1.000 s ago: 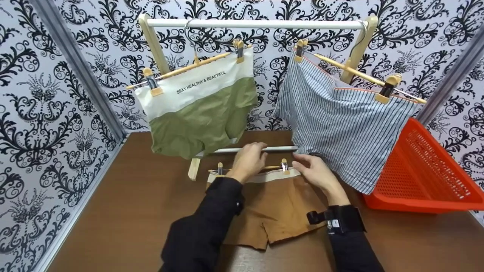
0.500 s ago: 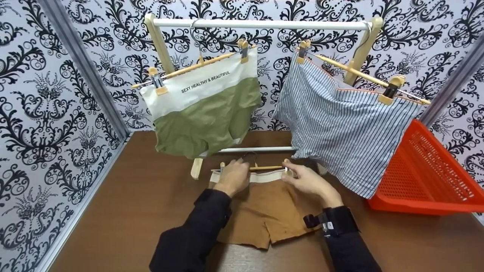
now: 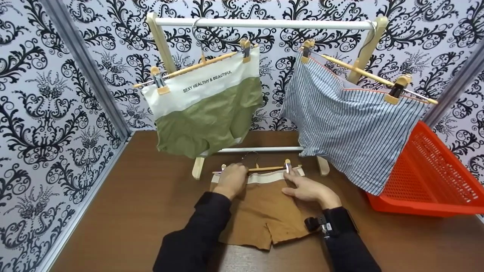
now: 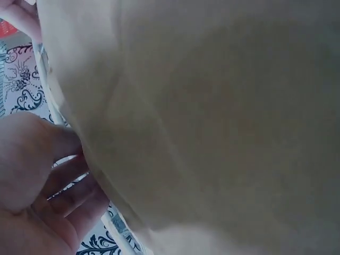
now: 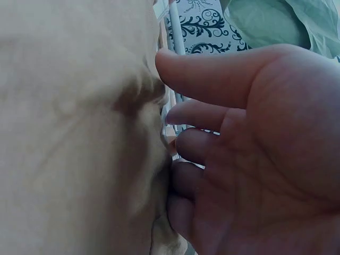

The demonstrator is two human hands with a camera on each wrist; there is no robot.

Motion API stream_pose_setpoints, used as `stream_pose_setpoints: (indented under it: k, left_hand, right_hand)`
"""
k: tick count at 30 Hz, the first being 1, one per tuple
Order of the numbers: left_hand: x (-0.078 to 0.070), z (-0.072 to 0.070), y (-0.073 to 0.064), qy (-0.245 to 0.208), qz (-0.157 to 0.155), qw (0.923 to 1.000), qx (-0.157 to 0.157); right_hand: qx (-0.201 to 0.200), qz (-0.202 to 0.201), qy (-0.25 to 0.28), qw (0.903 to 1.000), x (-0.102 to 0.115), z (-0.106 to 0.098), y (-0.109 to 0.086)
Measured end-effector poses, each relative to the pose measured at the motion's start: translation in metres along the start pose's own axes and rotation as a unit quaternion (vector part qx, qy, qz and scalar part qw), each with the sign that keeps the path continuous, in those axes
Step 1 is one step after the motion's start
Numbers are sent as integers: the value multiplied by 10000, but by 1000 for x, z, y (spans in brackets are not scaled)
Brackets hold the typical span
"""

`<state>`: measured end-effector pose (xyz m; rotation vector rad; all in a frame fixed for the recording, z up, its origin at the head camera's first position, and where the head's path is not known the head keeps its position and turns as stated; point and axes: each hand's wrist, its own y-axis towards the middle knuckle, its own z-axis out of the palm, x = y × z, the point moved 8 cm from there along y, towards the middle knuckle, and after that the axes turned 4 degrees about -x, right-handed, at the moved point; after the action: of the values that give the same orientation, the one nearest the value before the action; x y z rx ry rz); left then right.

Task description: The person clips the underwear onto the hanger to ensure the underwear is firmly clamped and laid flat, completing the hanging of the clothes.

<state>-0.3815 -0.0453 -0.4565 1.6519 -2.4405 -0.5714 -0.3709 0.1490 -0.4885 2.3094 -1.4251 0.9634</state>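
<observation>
Brown shorts [image 3: 261, 211] with a cream waistband [image 3: 266, 176] lie on the table, attached to a wooden clip hanger [image 3: 266, 169]. Over the hanger's left end my left hand [image 3: 232, 179] reaches down, partly covering the left clip [image 3: 223, 166]. In the left wrist view, its fingers [image 4: 79, 196] are spread slightly apart at the cloth's edge, their tips hidden. My right hand [image 3: 308, 189] rests at the waistband just below the right clip [image 3: 288, 165]. The right wrist view shows its thumb and fingers [image 5: 194, 146] loosely extended, tips right at the shorts' edge.
Behind stands a rack with a white top rail [image 3: 264, 23]. From it hang green-and-white shorts [image 3: 208, 113] on the left and striped shorts [image 3: 351, 121] on the right. A red basket [image 3: 427, 206] stands at the right, on the brown table [image 3: 124, 211].
My left hand has moved left and slightly down along the hanger to the left clip. My right hand touched the right clip, then slid just below it onto the waistband.
</observation>
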Motion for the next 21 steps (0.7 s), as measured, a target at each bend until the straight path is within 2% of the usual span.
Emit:
stream_pose_setpoints:
  k: [6,11,16,21]
  left_hand:
    - [3,2,10,-93,-310,9994,117]
    - [5,2,13,246,-304,9992,125]
    - [3,3,13,517,42,9981,328]
    - [1,-4,12,609,345,9971,300]
  right_hand:
    - [49,55,12,10000,0,2,0]
    - [-19,169,-63,9998,1,4,0]
    - [-177,136,-361,9991,6,-2,-2]
    - [-606,-284,-474,9966,20,-26,-12]
